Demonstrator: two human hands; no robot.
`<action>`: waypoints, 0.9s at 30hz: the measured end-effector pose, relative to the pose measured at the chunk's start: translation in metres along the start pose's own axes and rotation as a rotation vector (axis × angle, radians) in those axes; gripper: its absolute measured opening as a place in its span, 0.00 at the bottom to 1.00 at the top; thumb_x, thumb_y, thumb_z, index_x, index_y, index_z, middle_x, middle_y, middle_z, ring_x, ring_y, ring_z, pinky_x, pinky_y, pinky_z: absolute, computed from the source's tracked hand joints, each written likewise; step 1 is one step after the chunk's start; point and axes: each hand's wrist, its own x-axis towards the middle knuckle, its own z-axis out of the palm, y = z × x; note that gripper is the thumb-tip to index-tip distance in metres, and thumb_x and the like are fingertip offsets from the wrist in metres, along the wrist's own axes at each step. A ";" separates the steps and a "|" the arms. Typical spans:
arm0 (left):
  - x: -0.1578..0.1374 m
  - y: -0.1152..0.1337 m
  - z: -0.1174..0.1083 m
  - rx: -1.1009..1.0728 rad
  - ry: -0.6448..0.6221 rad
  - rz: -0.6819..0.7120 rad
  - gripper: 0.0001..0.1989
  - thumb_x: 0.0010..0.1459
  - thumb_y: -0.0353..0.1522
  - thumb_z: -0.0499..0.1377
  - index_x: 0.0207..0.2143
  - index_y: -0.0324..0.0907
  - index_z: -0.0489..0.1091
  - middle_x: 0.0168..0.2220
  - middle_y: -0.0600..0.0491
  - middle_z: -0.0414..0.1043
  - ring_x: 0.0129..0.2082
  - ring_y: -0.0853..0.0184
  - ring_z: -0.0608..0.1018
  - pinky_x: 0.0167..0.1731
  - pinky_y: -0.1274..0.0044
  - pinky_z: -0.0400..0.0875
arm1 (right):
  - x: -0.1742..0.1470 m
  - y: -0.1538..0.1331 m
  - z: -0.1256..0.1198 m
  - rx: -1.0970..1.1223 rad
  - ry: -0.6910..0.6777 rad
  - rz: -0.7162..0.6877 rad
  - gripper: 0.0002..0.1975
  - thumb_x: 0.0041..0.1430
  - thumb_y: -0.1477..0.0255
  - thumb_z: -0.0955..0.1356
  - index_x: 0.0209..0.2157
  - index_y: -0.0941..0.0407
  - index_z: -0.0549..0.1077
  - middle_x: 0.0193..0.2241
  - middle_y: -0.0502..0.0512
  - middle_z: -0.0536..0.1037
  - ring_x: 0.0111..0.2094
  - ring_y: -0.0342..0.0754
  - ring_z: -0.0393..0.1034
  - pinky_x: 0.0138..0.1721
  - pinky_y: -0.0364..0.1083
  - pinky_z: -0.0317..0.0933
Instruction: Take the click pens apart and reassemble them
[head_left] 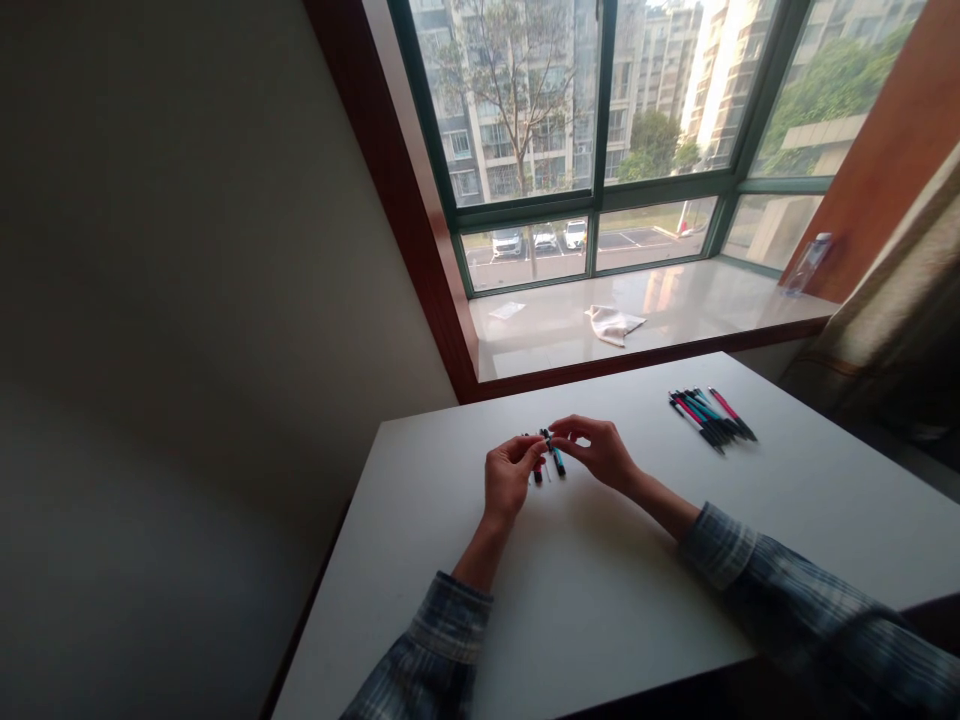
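Note:
Over the white table (450, 500), my left hand (510, 472) is closed in a pinch, thumb against fingers. My right hand (598, 450) meets it from the other side, thumb and forefinger curled together. A small dark piece shows between the fingertips, too small and too covered to make out. Beneath them lie pen parts: a teal-and-black pen barrel (559, 463), a pink-and-black pen barrel (537, 472) partly covered by my left hand, and thin slender pieces like refills beside them.
Several pens (705, 420) with pink, teal and black barrels lie grouped at the table's right rear. Behind the table, the windowsill (540, 345) holds a crumpled cloth or wrapper (615, 325), a flat white piece (508, 311) and a clear bottle (808, 265). A wall rises at left.

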 end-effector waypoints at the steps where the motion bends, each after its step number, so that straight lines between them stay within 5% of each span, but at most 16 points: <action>1: -0.001 0.000 0.000 0.011 -0.014 0.006 0.17 0.49 0.41 0.73 0.37 0.37 0.83 0.30 0.47 0.81 0.26 0.66 0.78 0.30 0.74 0.74 | 0.002 -0.001 0.004 0.059 -0.004 0.024 0.12 0.62 0.60 0.74 0.41 0.53 0.82 0.34 0.55 0.85 0.34 0.51 0.80 0.40 0.51 0.74; 8: -0.001 0.001 0.000 0.004 -0.002 -0.002 0.20 0.50 0.42 0.73 0.40 0.38 0.82 0.35 0.45 0.82 0.29 0.64 0.81 0.33 0.72 0.78 | 0.009 0.001 0.014 0.299 0.015 0.142 0.14 0.57 0.57 0.76 0.37 0.54 0.83 0.34 0.56 0.85 0.36 0.54 0.81 0.42 0.53 0.76; 13: 0.003 0.002 -0.005 0.011 0.165 0.014 0.29 0.53 0.41 0.71 0.56 0.41 0.74 0.43 0.46 0.80 0.32 0.65 0.81 0.33 0.73 0.78 | 0.012 0.008 0.009 0.009 0.039 -0.015 0.11 0.64 0.61 0.72 0.39 0.53 0.83 0.37 0.57 0.84 0.37 0.51 0.79 0.41 0.51 0.74; 19: 0.009 -0.001 -0.013 0.056 0.306 0.042 0.24 0.57 0.40 0.67 0.53 0.41 0.73 0.42 0.47 0.76 0.34 0.66 0.78 0.32 0.76 0.75 | 0.006 0.018 0.009 -0.264 -0.152 -0.163 0.09 0.68 0.73 0.68 0.46 0.51 0.81 0.38 0.56 0.84 0.39 0.51 0.78 0.43 0.51 0.71; 27: 0.008 -0.005 -0.008 0.063 0.325 0.043 0.21 0.56 0.39 0.66 0.51 0.42 0.73 0.41 0.48 0.76 0.36 0.65 0.77 0.34 0.75 0.74 | 0.006 0.014 0.009 -0.405 -0.230 -0.189 0.18 0.67 0.79 0.68 0.55 0.51 0.76 0.40 0.58 0.83 0.41 0.53 0.77 0.44 0.52 0.72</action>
